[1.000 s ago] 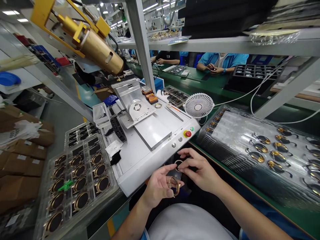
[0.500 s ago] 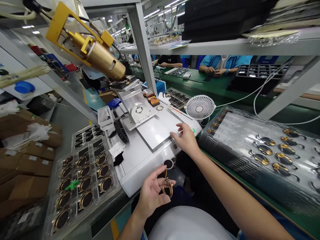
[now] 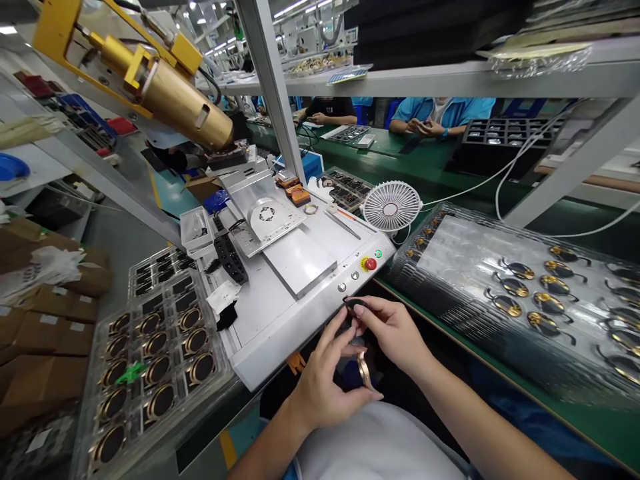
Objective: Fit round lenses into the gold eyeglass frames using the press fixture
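Note:
Fingers curled, my left hand [image 3: 320,380] holds a gold ring-shaped metal part [image 3: 365,371] near my lap. My right hand [image 3: 395,330] pinches a small dark round piece [image 3: 356,305] by its edge. The left fingertips meet that piece too, so both hands are close together just in front of the machine's front edge. Fingers hide part of the dark piece and part of the ring. Beyond my hands stands the white machine base [image 3: 265,333] with a bare metal plate [image 3: 303,263] and a silver fixture [image 3: 265,217].
A clear tray [image 3: 218,343] of gold-rimmed black discs lies left. To the right, stacked clear trays [image 3: 450,247] bear black-and-gold round parts with tails. A white fan [image 3: 391,208], a red button [image 3: 371,264] and tweezers [image 3: 344,225] are near. A gold cylinder [image 3: 183,103] overhangs; co-workers sit opposite.
My right hand has come down from the machine's front panel to my left hand and grips the dark piece. The left hand has moved right, and the red button is uncovered. The view has shifted.

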Demonstrator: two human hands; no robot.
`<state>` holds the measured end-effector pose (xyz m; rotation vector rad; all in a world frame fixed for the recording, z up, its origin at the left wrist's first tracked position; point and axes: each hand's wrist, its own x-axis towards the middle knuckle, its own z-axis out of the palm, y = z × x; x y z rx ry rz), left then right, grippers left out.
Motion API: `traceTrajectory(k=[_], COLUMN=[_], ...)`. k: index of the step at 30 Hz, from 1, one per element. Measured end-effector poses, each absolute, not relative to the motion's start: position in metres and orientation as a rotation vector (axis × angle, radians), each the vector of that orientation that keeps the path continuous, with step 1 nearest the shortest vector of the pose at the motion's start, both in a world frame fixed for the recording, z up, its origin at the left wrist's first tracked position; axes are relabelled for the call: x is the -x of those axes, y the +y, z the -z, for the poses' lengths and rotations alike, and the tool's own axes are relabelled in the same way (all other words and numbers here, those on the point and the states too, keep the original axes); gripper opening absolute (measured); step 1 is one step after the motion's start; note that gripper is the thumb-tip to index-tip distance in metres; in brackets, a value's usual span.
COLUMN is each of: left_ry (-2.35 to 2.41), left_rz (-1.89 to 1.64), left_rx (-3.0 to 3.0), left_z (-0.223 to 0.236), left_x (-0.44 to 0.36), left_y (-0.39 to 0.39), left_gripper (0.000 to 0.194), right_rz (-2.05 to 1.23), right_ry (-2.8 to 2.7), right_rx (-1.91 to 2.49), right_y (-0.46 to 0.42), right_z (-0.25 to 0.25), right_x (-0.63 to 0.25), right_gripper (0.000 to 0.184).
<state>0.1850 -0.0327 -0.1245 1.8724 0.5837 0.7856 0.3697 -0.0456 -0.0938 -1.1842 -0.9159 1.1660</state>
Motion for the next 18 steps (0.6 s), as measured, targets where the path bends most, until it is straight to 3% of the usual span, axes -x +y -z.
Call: traceTrajectory(k=[5, 13, 18], left_ry=[0.545, 0.538, 0.504], left_rz=[-0.805, -0.720, -0.704], left_rx=[-1.691, -2.077, -2.024], left_z=[0.1187, 0.1240, 0.1253], left_x=[-0.1770, -0.1752, -0.1734], left_y=[-0.0260, -0.0242, -0.0232], left_gripper=[0.091, 0.074, 0.082], right_rz=[-1.276, -1.429, -1.385], right_ry=[-0.853, -0.774, -0.678], right_rx=[1.210, 1.101, 1.132], right_y=[-0.0492, -0.0514, -0.0516], right_z=[0.0884, 0.0897, 0.0944], right_x=[-0.3772, -0.3785, -0.3771], right_gripper=[0.045, 0.043, 0.044])
